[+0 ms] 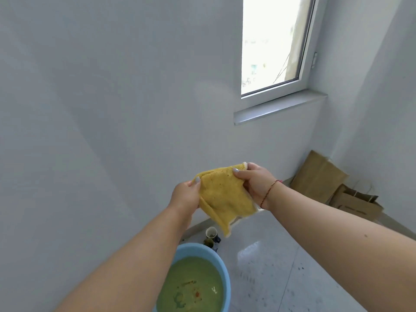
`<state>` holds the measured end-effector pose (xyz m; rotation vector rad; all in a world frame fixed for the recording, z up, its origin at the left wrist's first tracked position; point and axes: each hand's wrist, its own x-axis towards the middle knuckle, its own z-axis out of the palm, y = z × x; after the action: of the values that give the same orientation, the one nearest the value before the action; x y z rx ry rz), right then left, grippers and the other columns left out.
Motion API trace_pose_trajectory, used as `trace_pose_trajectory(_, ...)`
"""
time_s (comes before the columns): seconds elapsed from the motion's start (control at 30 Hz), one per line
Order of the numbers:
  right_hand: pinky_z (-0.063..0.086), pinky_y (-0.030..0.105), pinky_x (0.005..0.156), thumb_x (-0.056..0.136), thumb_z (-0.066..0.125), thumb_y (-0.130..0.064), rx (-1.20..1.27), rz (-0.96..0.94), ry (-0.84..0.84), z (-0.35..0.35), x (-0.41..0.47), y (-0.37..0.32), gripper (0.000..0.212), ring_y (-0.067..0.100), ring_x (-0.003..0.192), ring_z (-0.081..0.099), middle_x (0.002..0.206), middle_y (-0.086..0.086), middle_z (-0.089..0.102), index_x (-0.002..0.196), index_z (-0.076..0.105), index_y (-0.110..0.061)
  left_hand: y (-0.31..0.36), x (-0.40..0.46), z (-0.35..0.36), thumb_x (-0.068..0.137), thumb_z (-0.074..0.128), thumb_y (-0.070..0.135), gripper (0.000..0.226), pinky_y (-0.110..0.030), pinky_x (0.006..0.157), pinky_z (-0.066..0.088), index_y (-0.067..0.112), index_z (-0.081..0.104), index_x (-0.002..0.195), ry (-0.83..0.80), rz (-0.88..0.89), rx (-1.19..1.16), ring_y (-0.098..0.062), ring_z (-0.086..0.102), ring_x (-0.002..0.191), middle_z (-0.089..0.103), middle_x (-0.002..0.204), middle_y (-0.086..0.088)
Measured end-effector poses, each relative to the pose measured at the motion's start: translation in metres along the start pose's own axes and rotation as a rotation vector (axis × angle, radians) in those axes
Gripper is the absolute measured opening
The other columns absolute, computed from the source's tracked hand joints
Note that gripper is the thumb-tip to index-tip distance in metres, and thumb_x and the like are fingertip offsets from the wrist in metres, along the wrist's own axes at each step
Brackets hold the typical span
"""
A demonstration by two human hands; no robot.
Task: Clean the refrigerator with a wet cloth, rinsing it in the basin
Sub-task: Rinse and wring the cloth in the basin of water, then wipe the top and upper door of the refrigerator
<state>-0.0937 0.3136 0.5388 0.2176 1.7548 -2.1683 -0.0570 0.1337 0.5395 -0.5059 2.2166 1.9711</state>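
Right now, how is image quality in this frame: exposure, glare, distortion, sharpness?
Head view: the window is blown out, the outdoors barely legible; glare patch on the floor; wide-angle stretch on the forearms at the edges; the cloth and both hands, left and right, are reasonably sharp; the basin is cut off below.

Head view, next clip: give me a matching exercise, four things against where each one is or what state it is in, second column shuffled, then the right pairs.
Things
1. yellow cloth
2. blue basin
3. paper bags
4. cup

Places or states
A. leaning against the wall in the corner under the window
B. on the floor, holding greenish water
C. held up in the air, left hand and right hand each gripping an edge
D. standing on the floor by the wall, just beyond the basin

Pairs: 1-C, 2-B, 3-A, 4-D
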Motion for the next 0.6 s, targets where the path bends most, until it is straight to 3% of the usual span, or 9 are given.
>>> trace_pose_trajectory(0.07, 0.052, 0.054, 0.089, 0.086, 0.067, -0.007, -0.025, -0.094, 0.067, -0.009, -0.009, -0.014, 0.02, 0.03, 0.087, 0.064, 0.092, 0.011, 0.064, 0.099, 0.053, -0.013, 0.016, -0.006, 0.008, 0.103, 0.04, 0.029, 0.031, -0.042, 0.089, 0.055, 0.01, 0.064, 0.107, 0.05, 0.034, 0.018, -0.026, 0.066, 0.098, 0.069, 0.101, -0.01)
trace_pose_trajectory(0.17, 0.054, 0.047, 0.088, 0.081, 0.071, -0.004, -0.061, -0.207, 0.184, -0.021, -0.025, -0.033, 0.05, 0.027, 0.091, 0.065, 0.097, 0.008, 0.065, 0.12, 0.046, -0.02, 0.035, -0.012, 0.018, 0.102, 0.043, 0.027, 0.03, -0.046, 0.092, 0.053, 0.011, 0.066, 0.092, 0.085, 0.076, 0.015, -0.03, 0.066, 0.099, 0.07, 0.099, -0.012)
trace_pose_trajectory(0.27, 0.054, 0.043, 0.089, 0.079, 0.073, -0.004, -0.087, -0.242, 0.172, -0.036, -0.045, -0.05, 0.062, 0.029, 0.094, 0.064, 0.102, 0.012, 0.063, 0.128, 0.047, -0.032, 0.052, -0.015, 0.027, 0.099, 0.052, 0.023, 0.019, -0.043, 0.09, 0.054, 0.01, 0.061, 0.109, 0.064, 0.108, -0.118, -0.025, 0.065, 0.094, 0.067, 0.103, -0.009)
trace_pose_trajectory(0.33, 0.051, 0.042, 0.094, 0.073, 0.078, -0.002, -0.126, -0.227, 0.133, -0.047, -0.061, -0.059, 0.066, 0.03, 0.102, 0.062, 0.11, 0.014, 0.059, 0.129, 0.053, -0.024, 0.068, -0.024, 0.034, 0.098, 0.054, 0.019, 0.02, -0.036, 0.078, 0.056, 0.014, 0.054, 0.118, -0.046, 0.116, -0.238, -0.02, 0.064, 0.086, 0.064, 0.103, -0.007)
trace_pose_trajectory(0.4, 0.049, 0.038, 0.097, 0.066, 0.084, -0.004, -0.318, -0.211, 0.172, -0.056, -0.079, -0.067, 0.073, 0.027, 0.108, 0.059, 0.117, 0.012, 0.057, 0.13, 0.052, -0.017, 0.079, -0.03, 0.039, 0.093, 0.061, 0.014, 0.024, -0.032, 0.071, 0.056, 0.01, 0.058, 0.117, -0.211, 0.139, -0.267, -0.021, 0.064, 0.085, 0.064, 0.104, -0.01)
trace_pose_trajectory(0.5, 0.045, 0.025, 0.081, 0.071, 0.082, -0.02, -0.837, -0.255, 0.393, -0.07, -0.109, -0.08, 0.053, 0.018, 0.098, 0.056, 0.104, 0.0, 0.057, 0.119, 0.058, -0.02, 0.089, -0.038, 0.047, 0.076, 0.075, -0.002, 0.041, -0.032, 0.074, 0.056, 0.006, 0.061, 0.114, -0.39, 0.214, -0.107, -0.028, 0.066, 0.092, 0.066, 0.104, -0.015)
trace_pose_trajectory(0.6, 0.042, 0.026, 0.078, 0.077, 0.074, -0.034, -1.183, -0.21, 0.548, -0.082, -0.141, -0.09, 0.027, 0.02, 0.094, 0.053, 0.099, 0.003, 0.049, 0.098, 0.069, -0.017, 0.1, -0.049, 0.058, 0.077, 0.079, 0.014, 0.02, -0.038, 0.074, 0.057, 0.014, 0.067, 0.094, -0.372, 0.435, 0.393, -0.027, 0.066, 0.085, 0.067, 0.089, -0.009)
